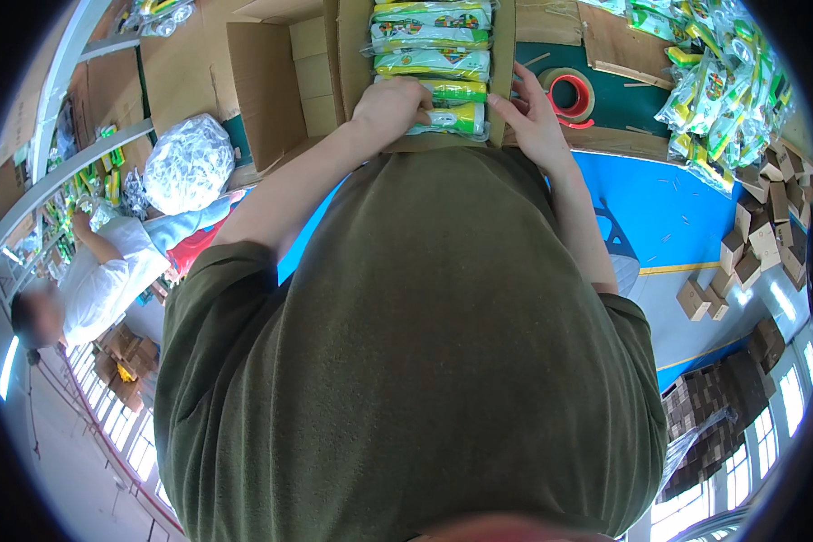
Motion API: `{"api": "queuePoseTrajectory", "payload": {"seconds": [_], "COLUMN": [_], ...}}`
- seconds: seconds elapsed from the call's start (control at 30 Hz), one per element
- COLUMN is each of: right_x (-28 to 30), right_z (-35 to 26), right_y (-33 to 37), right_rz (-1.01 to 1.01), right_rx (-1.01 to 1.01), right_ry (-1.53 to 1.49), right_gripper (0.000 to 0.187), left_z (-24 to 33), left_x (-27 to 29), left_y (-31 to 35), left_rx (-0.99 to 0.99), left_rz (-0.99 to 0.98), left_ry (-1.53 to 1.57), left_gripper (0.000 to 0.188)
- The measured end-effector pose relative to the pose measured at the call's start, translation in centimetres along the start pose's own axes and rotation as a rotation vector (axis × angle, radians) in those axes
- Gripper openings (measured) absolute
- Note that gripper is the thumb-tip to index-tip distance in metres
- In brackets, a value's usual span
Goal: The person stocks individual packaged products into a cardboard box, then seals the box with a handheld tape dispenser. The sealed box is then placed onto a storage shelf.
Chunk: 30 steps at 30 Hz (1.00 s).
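An open cardboard carton (504,54) stands in front of me, holding a row of clear-bagged packets (432,63) in green, yellow and white. My left hand (394,107) reaches into its near end, with the fingers bent down around the nearest bagged packet (461,119); the fingertips are partly hidden. At the carton's right side, my right hand (535,117) grips the wall, thumb on the inner side and fingers outside.
An empty open carton (266,90) stands at left. Right of my right hand lies a tape roll on a red dispenser (571,98). Many bagged packets (718,90) are heaped at far right, above small boxes (759,226). A wrapped bundle (190,165) and a co-worker (108,285) are at left.
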State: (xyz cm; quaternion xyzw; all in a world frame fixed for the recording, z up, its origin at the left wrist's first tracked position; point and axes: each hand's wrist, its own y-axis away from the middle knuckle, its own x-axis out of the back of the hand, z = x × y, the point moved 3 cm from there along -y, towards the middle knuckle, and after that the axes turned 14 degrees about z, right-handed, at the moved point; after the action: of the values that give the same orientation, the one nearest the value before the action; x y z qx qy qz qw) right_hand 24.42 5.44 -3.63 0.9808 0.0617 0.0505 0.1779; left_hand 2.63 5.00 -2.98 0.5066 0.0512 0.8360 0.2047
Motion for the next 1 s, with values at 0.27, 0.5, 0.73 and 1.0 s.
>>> {"api": "queuePoseTrajectory", "payload": {"seconds": [0.27,0.5,0.73,1.0], "right_x": [-0.3,-0.6,-0.8,4.5], "right_z": [-0.1,-0.7,-3.8,-6.6], "right_y": [-0.5,-0.4,-1.0,-8.1], "right_rz": [0.015,0.023,-0.003,-0.215], "right_rx": [-0.022,-0.051,0.242,0.362], "right_ry": [-0.019,-0.027,0.331,0.246], "right_gripper": [0.071,0.074,0.080,0.065], "left_z": [1.3,3.2,3.0,5.0], "left_x": [-0.6,0.3,-1.2,1.0], "left_y": [-0.8,-0.5,-1.1,-0.3], "left_rx": [0.128,0.123,0.214,0.111], "left_rz": [0.020,0.010,0.119,0.424], "left_ry": [-0.250,-0.182,-0.116,0.074], "left_gripper": [0.020,0.035,0.040,0.032]}}
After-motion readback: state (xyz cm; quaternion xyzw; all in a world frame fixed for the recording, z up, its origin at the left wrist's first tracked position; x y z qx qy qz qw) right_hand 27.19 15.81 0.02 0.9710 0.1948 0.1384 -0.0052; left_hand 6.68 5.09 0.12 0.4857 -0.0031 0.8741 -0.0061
